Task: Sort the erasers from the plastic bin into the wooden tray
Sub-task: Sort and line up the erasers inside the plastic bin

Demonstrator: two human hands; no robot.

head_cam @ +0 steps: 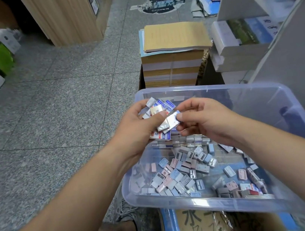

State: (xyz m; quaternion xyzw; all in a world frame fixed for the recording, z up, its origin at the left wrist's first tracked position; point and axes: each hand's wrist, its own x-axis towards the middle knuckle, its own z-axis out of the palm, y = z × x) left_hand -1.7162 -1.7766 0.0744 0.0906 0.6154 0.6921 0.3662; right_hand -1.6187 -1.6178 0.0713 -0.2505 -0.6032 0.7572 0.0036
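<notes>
A clear plastic bin [291, 107] stands in front of me, its floor strewn with several small pastel sharpeners and wrapped erasers [183, 173]. Above its left part my left hand [136, 129] cups a bunch of wrapped erasers [158, 108], with the thumb pressed over them. My right hand [201, 120] pinches one wrapped eraser [174, 120] between thumb and fingers at the edge of that bunch. No wooden tray is in view.
The bin rests on a cardboard box with blue tape [198, 224]. Behind it stand a stack of brown paper pads [176, 53] and white shelving [267, 44] on the right. Grey tiled floor [49, 114] spreads to the left, and my shoe [130, 214] is below the bin.
</notes>
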